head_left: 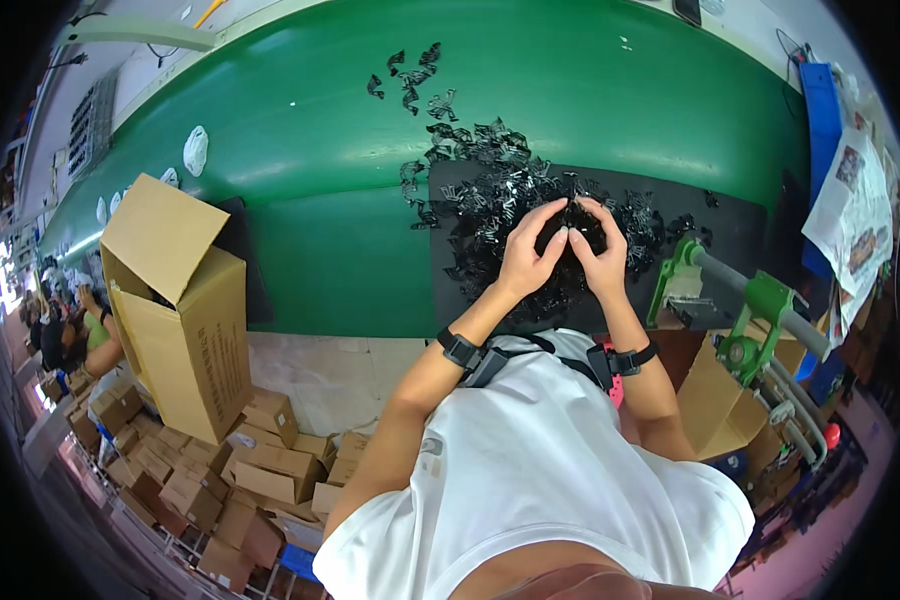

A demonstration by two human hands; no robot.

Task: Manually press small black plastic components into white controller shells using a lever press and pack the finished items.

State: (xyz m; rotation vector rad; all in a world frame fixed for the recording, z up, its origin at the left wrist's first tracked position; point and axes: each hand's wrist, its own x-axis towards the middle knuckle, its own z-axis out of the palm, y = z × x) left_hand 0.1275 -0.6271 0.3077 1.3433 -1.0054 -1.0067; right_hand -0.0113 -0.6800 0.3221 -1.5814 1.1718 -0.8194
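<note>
My left hand and my right hand meet in front of me, with fingers curved and the tips of thumbs and forefingers close together. Between the fingertips they pinch a small black part, glossy like plastic; its exact shape is too small to make out. Under and around both hands spreads a heap of similar shiny black parts. The heap lies partly on a black mat and spills onto the green table. A few loose ones lie farther off.
A green hand press with a grey bar stands at the right. An open cardboard box sits at the left table edge, with many cartons below. A blue bin with printed sheets is at far right.
</note>
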